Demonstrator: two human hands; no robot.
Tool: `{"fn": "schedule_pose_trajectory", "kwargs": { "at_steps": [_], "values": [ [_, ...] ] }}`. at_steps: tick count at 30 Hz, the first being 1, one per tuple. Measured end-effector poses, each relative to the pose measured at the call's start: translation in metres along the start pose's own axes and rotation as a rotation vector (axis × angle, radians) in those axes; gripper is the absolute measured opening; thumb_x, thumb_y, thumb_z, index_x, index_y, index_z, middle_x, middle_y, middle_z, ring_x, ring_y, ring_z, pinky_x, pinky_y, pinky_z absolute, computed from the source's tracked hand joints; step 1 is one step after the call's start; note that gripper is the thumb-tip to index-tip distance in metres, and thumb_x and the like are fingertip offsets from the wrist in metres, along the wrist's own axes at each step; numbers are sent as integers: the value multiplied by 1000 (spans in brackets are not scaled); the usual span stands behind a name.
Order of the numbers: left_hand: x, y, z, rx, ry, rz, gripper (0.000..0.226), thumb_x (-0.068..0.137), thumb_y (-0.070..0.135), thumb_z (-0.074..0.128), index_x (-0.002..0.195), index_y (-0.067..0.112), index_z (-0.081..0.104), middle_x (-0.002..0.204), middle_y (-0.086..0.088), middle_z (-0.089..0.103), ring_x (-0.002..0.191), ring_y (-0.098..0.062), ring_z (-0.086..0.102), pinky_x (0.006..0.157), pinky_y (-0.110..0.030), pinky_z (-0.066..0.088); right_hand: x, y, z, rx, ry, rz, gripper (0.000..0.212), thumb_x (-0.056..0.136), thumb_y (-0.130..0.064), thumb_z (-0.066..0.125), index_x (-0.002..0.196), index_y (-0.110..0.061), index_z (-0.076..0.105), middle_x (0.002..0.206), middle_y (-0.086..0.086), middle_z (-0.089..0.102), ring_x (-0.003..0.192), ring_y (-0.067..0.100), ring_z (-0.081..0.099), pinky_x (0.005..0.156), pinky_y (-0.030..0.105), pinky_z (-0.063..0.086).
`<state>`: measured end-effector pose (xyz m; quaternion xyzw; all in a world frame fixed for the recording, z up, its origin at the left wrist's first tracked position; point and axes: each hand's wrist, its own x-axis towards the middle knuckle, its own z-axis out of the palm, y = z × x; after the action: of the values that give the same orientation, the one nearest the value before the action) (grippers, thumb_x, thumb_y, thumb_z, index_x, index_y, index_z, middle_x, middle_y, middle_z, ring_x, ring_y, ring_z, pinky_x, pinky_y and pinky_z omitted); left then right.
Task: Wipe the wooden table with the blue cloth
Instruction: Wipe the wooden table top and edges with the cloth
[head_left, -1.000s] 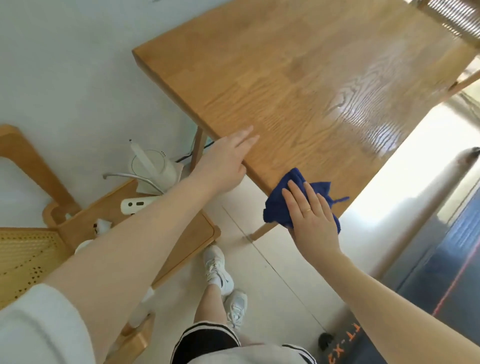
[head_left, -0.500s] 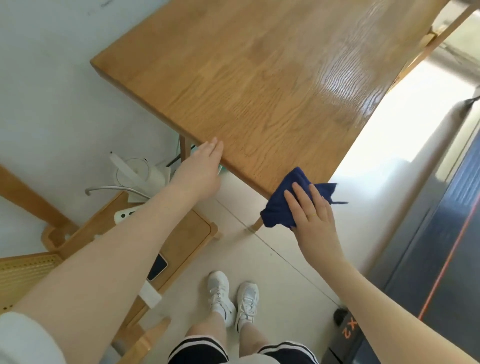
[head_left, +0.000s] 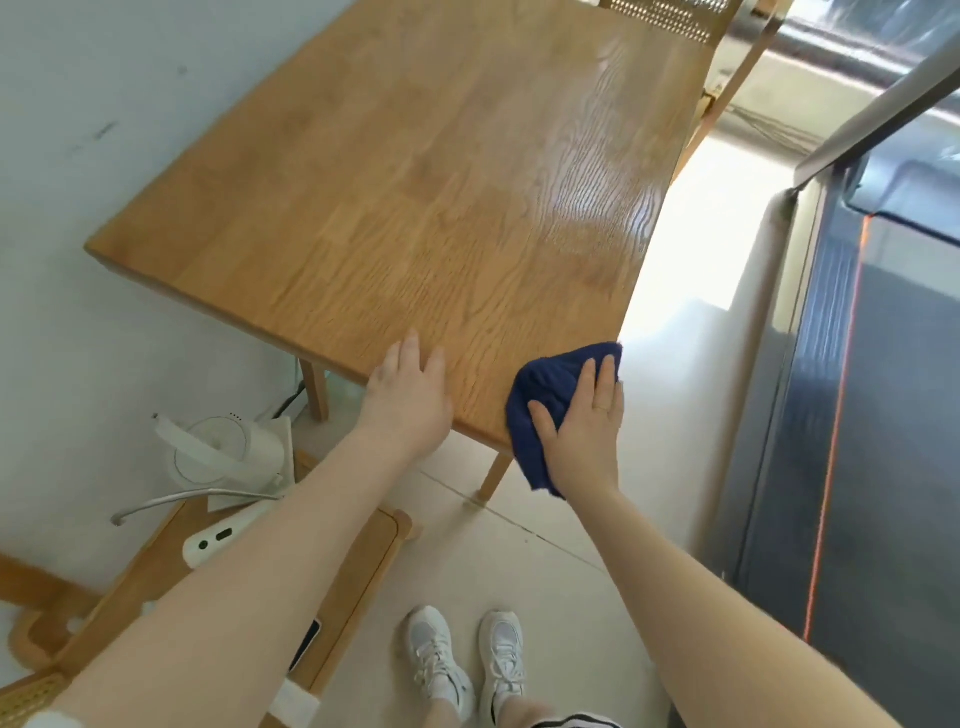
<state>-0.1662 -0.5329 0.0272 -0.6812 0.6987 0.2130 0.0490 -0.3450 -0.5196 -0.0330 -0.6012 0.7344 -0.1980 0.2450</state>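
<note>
The wooden table (head_left: 415, 197) fills the upper middle of the head view, its near right corner closest to me. A dark blue cloth (head_left: 545, 384) lies bunched over that corner, part of it hanging below the edge. My right hand (head_left: 584, 415) presses flat on the cloth with straight fingers. My left hand (head_left: 410, 395) rests palm down on the near edge of the table, left of the cloth, fingers straight.
A low wooden stool (head_left: 358, 566) stands at lower left with a white kettle (head_left: 228, 452) and a white power strip (head_left: 228, 530) on it. A dark treadmill (head_left: 883, 415) runs along the right. A woven chair back (head_left: 670, 15) is behind the table. My shoes (head_left: 467, 660) are on the tiled floor.
The camera view shifted, showing more of the table. My right hand with the cloth moved up onto the table's corner. My left hand stayed on the near edge.
</note>
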Motion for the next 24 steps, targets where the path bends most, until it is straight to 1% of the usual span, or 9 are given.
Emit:
{"fn": "schedule_pose_trajectory", "kwargs": {
  "at_steps": [2,4,8,11,15,16,18,21,24],
  "values": [
    [12,10,-7,-2,-10,63,59,98,26,37,149,11,10,157,-17,-3,144,-31,0,116,-44,10,-20,1,6,165,6,33,79,92,-33,52,148,-13,-1,156,0,-12,144,18,-1,113,25,5],
    [21,20,-8,-7,-30,119,60,97,24,39,149,12,11,157,-16,-3,144,-30,0,116,-43,8,-19,4,8,263,-10,56,87,89,-33,59,148,-17,-3,155,-5,-14,143,12,3,113,23,10],
    [44,30,1,-37,-6,122,56,98,25,38,148,12,16,156,-17,7,144,-30,8,117,-44,11,32,9,0,376,31,66,100,79,-40,69,148,-20,-2,155,-8,-8,141,8,6,107,19,14],
    [57,39,4,23,-5,172,64,97,36,41,150,17,10,158,-12,1,145,-26,2,117,-42,3,89,12,-10,430,117,107,96,81,-41,66,149,-17,3,156,1,6,141,18,15,111,28,20],
    [75,54,-5,8,-60,162,68,96,44,37,150,16,5,157,-15,-2,145,-28,0,118,-41,6,108,11,-14,230,164,153,86,86,-46,57,148,-13,8,156,6,15,140,24,21,114,49,17],
    [81,59,-7,20,-71,159,70,96,47,36,150,15,5,157,-16,-2,145,-28,0,118,-42,7,101,13,-13,256,153,136,84,87,-43,56,148,-12,8,156,7,15,141,24,19,114,49,16],
    [97,67,-14,60,-84,179,76,93,53,37,150,16,4,157,-15,-5,145,-27,-1,118,-43,7,83,18,-12,414,92,85,82,89,-34,58,148,-11,6,156,6,11,143,21,12,117,39,13],
    [119,76,-25,102,-162,213,91,84,62,46,150,21,0,157,-9,-15,145,-23,-9,119,-41,4,70,26,-10,606,-13,44,86,89,-28,60,148,-17,-1,157,-3,1,143,9,4,116,27,10],
    [127,90,-27,372,-302,225,119,66,76,55,147,23,-15,153,-12,-25,144,-27,-16,118,-47,6,107,33,-15,660,-34,52,93,83,-29,67,148,-23,0,157,-7,2,142,6,6,116,27,12]
  ]
}}
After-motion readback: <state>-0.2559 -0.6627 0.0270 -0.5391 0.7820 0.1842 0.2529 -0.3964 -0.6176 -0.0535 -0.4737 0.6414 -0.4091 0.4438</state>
